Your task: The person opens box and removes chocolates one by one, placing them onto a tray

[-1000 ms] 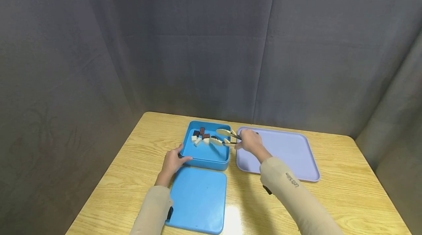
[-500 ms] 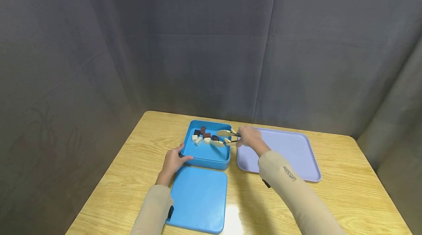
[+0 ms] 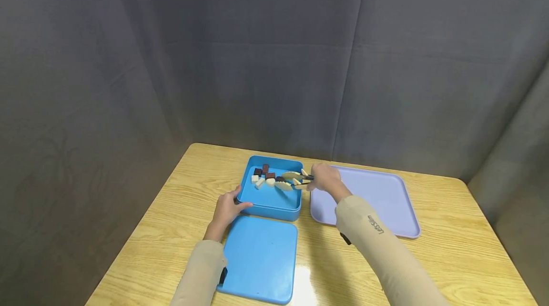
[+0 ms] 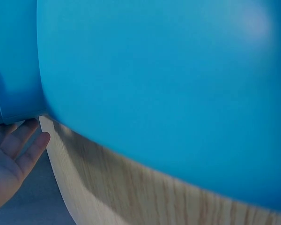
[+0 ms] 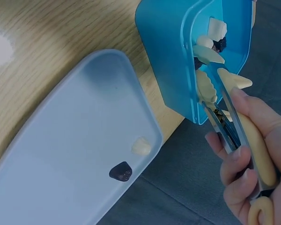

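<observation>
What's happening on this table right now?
A person's right hand holds tongs in the blue box, their tips close to a dark piece; I can't tell whether they grip it. The left hand rests at the box's near left corner. More light and brown pieces lie inside, and the tray on the right holds a light piece and another dark one. The lid is off, lying in front.

The left hand (image 3: pixel 226 208) and right hand (image 3: pixel 325 177) are bare. The left sleeve (image 3: pixel 199 270) and right sleeve (image 3: pixel 388 256) are tan, with black bits (image 3: pixel 223 276) beside them. Dark letters (image 3: pixel 375 225) mark the right one.
</observation>
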Motion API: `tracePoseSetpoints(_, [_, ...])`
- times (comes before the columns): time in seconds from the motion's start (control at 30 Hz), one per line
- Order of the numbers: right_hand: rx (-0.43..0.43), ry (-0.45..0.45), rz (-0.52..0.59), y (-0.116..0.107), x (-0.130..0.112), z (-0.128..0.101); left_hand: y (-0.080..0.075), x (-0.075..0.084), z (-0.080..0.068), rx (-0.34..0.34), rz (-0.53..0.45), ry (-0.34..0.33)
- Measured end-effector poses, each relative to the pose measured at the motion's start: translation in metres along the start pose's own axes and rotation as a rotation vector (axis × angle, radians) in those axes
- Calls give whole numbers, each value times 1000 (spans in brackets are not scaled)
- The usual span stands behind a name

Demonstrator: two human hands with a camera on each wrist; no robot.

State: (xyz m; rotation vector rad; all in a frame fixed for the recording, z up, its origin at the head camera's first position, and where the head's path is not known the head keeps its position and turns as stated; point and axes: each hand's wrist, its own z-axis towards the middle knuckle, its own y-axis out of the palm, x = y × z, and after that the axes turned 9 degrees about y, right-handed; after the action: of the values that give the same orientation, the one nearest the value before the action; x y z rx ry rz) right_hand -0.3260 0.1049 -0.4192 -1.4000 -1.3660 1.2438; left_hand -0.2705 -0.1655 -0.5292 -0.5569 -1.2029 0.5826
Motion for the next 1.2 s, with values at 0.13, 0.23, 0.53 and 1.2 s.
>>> tracePoseSetpoints(0.13, [-1, 10, 15, 1, 0, -1, 0, 0, 0, -2, -4, 0])
tracePoseSetpoints(0.23, [6, 8, 26, 2, 0, -1, 0, -1, 0, -2, -5, -3])
tracePoseSetpoints(0.53, [55, -25, 87, 8, 3, -5, 1, -3, 0, 3, -11, 0])
tracePoseSetpoints(1.2, [88, -90, 240, 21, 23, -21, 0, -3, 0, -10, -15, -21])
